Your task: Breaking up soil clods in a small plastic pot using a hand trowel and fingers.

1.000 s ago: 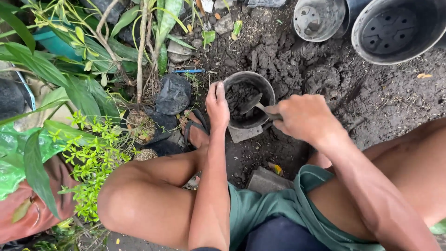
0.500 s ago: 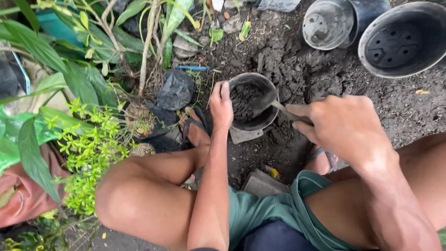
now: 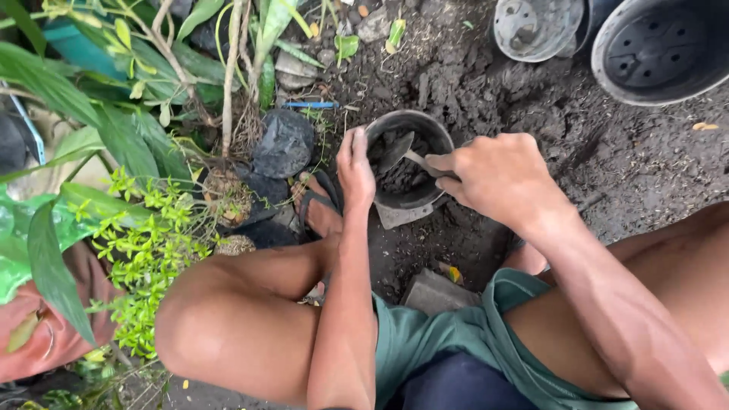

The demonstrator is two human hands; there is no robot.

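A small dark plastic pot [image 3: 440,133] partly filled with dark soil stands on the ground in front of me. My left hand [image 3: 355,171] rests against the pot's left rim, fingers together and steadying it. My right hand [image 3: 497,176] grips the handle of a small metal trowel [image 3: 396,152], whose blade is inside the pot over the soil. I am squatting, with my bare knees and green shorts at the bottom of the view.
A heap of loose dark soil [image 3: 501,106] lies behind the pot. Two empty black pots [image 3: 661,49] [image 3: 535,26] lie at top right. Green plants [image 3: 144,228] and black nursery bags [image 3: 282,143] crowd the left. A flat stone [image 3: 434,292] lies near my shorts.
My right hand drew back to the right with the trowel, then came forward again; the blade is now back inside the pot. My left hand stayed on the rim.
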